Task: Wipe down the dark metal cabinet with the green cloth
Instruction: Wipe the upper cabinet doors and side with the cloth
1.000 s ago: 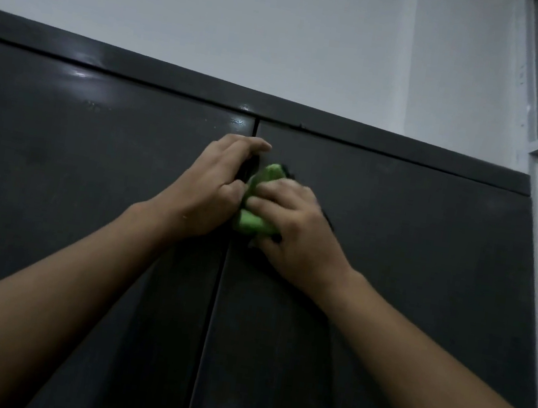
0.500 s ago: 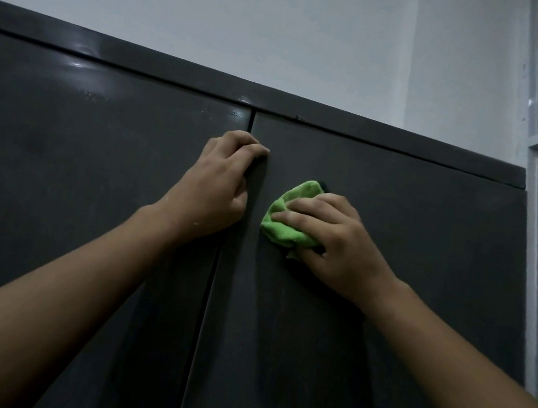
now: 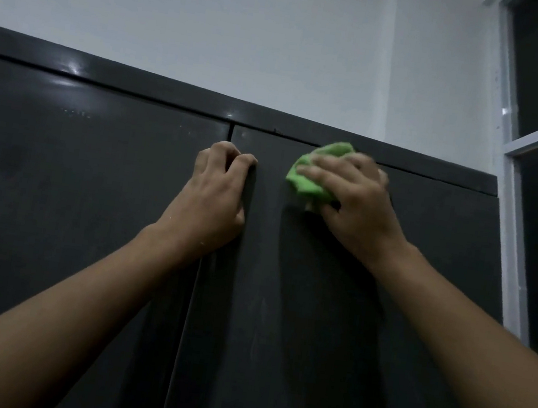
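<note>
Dark metal cabinet, two doors. Bunched green cloth pressed to right door near top edge, gripped by right hand, blurred. At centre seam, left hand: fingers curled, apparently hooked on door edge.

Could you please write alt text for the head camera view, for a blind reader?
A person's right hand holds a crumpled green cloth against the upper right door of a dark metal cabinet, while the left hand grips a door edge at the centre seam.
</note>
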A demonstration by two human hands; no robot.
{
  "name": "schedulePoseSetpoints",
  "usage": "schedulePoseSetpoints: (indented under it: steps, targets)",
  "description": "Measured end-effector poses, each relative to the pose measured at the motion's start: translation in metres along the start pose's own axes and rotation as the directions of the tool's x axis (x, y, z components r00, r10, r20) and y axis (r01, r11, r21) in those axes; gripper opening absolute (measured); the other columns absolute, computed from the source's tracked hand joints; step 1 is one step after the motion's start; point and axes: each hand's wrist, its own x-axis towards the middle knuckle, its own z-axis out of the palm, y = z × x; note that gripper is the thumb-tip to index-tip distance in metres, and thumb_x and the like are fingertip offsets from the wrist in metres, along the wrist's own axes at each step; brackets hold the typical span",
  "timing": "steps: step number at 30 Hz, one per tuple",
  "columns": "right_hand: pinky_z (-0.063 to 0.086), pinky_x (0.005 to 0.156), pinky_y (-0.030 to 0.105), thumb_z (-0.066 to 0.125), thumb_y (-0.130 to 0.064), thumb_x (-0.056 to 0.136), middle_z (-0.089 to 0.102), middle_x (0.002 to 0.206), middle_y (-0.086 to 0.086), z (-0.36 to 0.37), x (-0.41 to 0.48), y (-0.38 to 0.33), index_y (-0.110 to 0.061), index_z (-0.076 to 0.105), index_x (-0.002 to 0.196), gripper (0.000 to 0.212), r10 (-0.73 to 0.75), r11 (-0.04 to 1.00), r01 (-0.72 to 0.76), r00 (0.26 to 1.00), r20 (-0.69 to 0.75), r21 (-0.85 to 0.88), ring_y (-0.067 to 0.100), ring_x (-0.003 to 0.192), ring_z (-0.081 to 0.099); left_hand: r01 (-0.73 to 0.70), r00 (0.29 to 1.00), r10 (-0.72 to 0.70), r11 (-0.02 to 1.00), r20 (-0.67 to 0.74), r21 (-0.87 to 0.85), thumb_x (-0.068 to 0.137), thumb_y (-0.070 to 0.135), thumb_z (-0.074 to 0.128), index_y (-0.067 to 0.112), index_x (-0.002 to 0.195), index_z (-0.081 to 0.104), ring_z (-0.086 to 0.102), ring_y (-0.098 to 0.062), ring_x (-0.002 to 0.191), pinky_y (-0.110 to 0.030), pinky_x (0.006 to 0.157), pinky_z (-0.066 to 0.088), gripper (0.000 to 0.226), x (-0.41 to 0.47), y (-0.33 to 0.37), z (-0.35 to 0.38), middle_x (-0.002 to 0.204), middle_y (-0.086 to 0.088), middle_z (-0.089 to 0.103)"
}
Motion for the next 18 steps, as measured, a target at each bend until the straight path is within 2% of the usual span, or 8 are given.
schedulePoseSetpoints:
  steps: [2, 3, 7, 13, 18]
  targets:
    - [0.043, 0.094, 0.049, 0.061, -0.028, 0.085, 0.063, 0.133, -0.006, -0.001, 0.027, 0.010, -0.026, 0.069, 0.127, 0.043, 0.052, 0.998, -0.054, 0.994, -0.101, -0.013, 0.026, 0.116, 0.049, 0.025, 1.000, -0.025, 0.999, -0.004, 0.033, 0.087, 0.014, 0.060, 0.018, 0.138, 0.036, 0.023, -0.026, 0.130, -0.035, 0.097, 0.040, 0.057, 0.004, 0.007, 0.003, 0.137, -0.008, 0.024]
    - [0.044, 0.094, 0.050, 0.062, -0.028, 0.085, 0.062, 0.134, -0.007, 0.000, 0.039, 0.015, -0.026, 0.068, 0.128, 0.043, 0.063, 0.998, -0.065, 0.993, -0.098, -0.022, 0.027, 0.116, 0.050, 0.032, 0.999, -0.032, 0.998, -0.006, 0.050, 0.085, 0.013, 0.062, 0.018, 0.138, 0.036, 0.023, -0.027, 0.129, -0.039, 0.099, 0.041, 0.059, 0.005, 0.010, 0.004, 0.136, -0.008, 0.025]
    - [0.042, 0.094, 0.051, 0.056, -0.023, 0.084, 0.058, 0.140, -0.006, 0.009, 0.058, 0.025, -0.027, 0.063, 0.134, 0.050, 0.099, 0.994, -0.093, 0.990, 0.103, -0.061, 0.028, 0.125, 0.047, 0.035, 0.999, -0.036, 0.995, 0.008, 0.090, 0.080, 0.015, 0.067, 0.018, 0.139, 0.035, 0.025, -0.031, 0.131, -0.046, 0.107, 0.039, 0.066, 0.012, 0.019, 0.007, 0.136, -0.009, 0.026]
    - [0.039, 0.093, 0.048, 0.053, -0.021, 0.088, 0.058, 0.138, -0.008, -0.002, 0.031, 0.050, -0.029, 0.062, 0.134, 0.048, 0.187, 0.982, -0.183, 0.980, 0.075, -0.054, 0.026, 0.126, 0.046, -0.032, 0.999, 0.032, 0.998, 0.006, 0.056, 0.080, 0.019, 0.062, 0.019, 0.143, 0.036, 0.026, -0.032, 0.134, -0.043, 0.112, 0.032, 0.068, 0.024, 0.048, 0.021, 0.142, -0.009, 0.029]
    - [0.039, 0.095, 0.045, 0.057, -0.018, 0.087, 0.060, 0.136, -0.010, -0.026, 0.008, 0.084, -0.032, 0.064, 0.130, 0.046, 0.308, 0.951, -0.307, 0.949, 0.071, -0.027, 0.022, 0.127, 0.044, -0.127, 0.990, 0.129, 0.991, 0.056, -0.031, 0.086, 0.025, 0.056, 0.023, 0.152, 0.025, 0.014, -0.024, 0.145, -0.038, 0.116, 0.024, 0.074, 0.051, 0.071, 0.035, 0.158, -0.005, 0.015]
